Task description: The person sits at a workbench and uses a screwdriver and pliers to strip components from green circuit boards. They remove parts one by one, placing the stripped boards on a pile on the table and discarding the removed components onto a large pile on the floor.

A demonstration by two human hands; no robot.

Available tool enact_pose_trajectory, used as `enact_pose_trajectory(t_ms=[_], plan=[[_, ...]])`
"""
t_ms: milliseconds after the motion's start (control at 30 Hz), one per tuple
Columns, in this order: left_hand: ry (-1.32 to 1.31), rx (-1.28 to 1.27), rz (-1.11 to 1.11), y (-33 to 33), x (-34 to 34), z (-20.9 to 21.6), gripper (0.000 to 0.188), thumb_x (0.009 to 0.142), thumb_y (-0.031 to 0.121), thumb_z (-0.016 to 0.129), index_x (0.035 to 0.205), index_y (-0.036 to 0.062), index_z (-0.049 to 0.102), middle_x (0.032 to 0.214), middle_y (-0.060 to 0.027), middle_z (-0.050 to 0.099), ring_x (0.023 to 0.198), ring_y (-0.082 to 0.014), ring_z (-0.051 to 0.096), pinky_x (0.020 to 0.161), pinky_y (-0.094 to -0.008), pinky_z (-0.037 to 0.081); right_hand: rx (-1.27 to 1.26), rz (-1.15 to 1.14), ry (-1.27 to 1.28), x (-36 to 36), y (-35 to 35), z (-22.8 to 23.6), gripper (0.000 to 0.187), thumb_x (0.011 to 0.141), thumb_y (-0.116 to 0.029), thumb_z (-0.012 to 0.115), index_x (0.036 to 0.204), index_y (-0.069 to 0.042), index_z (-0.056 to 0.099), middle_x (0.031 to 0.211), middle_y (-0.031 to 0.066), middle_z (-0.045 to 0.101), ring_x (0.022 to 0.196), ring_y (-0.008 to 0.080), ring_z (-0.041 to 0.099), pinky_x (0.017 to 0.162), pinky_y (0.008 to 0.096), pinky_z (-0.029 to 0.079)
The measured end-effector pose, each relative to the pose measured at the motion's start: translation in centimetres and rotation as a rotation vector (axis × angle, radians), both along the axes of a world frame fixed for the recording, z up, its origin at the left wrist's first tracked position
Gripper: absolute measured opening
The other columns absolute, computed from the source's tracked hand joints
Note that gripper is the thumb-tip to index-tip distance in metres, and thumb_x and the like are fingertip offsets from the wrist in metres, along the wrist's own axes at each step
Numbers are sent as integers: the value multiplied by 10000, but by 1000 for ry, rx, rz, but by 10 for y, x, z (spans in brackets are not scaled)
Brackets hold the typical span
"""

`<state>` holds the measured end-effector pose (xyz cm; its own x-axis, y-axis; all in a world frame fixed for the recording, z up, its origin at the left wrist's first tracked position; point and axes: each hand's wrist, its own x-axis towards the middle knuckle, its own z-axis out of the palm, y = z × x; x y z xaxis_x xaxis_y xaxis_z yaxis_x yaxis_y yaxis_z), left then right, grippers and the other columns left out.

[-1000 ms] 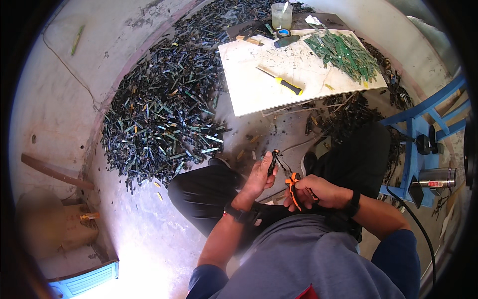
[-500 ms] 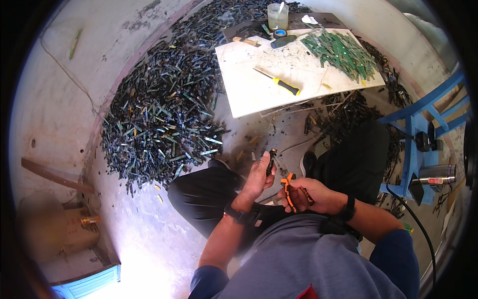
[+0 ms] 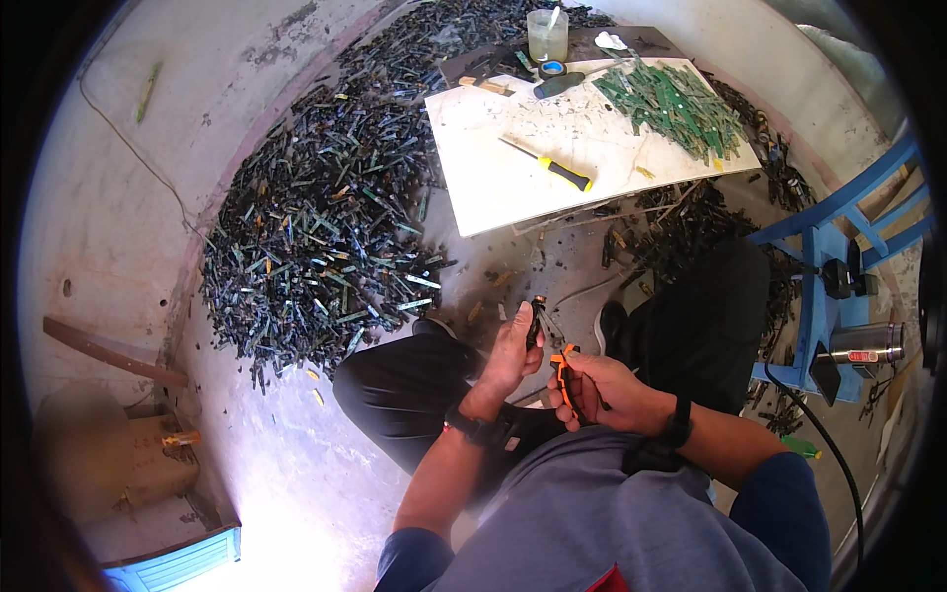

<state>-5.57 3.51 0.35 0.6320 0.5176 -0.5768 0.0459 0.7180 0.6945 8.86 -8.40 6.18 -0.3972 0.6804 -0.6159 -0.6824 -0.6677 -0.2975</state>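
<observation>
Above my lap, my left hand [image 3: 510, 353] is closed around a small dark piece [image 3: 536, 324] with a copper-coloured end pointing away from me. Its exact kind is hard to make out. Close by on the right, my right hand [image 3: 617, 390] grips orange-and-black pliers [image 3: 560, 377]. The pliers' head is near the left hand's fingertips, and a gap separates the two hands. Part of the handles is hidden by my fingers.
A white board [image 3: 483, 148] ahead bears a yellow-and-black screwdriver [image 3: 562, 172] and a heap of green strips [image 3: 676, 109]. Behind them stands a cloudy cup [image 3: 547, 37]. A large pile of dark strips [image 3: 326, 227] covers the left floor. A blue chair [image 3: 819, 266] is at right.
The pliers have turned in my right hand, and their handles now look closer together. My right hand has shifted slightly left. The left hand has barely moved.
</observation>
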Motion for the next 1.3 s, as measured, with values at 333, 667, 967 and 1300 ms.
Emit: enact_pose_trajectory(t_ms=[333,667,967,1300], plan=[[-121,-54,-23,0,-6,5,588,963,610,354,684,102,455,497,43,294,379,-68,246,363,-234,172,15,96,110,20,0,8,427,998,-396,349,976,-24,558,779,79,572,605,201,531,527,331,442],[-193,-95,-187,-3,-13,17,610,965,614,335,672,90,441,486,49,278,376,-58,232,367,-225,182,33,399,127,76,5,3,447,979,-428,376,960,-20,558,767,78,563,550,175,493,467,305,401],[-258,-329,-162,3,-16,10,606,953,634,338,663,110,433,469,50,257,362,-65,225,362,-222,188,106,604,128,86,13,-4,505,963,-457,437,954,31,564,715,100,570,505,173,506,430,290,409],[-196,-205,-109,3,-10,6,599,956,635,328,678,113,430,479,51,269,369,-71,232,374,-229,194,314,402,-446,80,5,11,254,881,-178,523,1055,-7,593,935,108,663,829,165,629,683,293,476]])
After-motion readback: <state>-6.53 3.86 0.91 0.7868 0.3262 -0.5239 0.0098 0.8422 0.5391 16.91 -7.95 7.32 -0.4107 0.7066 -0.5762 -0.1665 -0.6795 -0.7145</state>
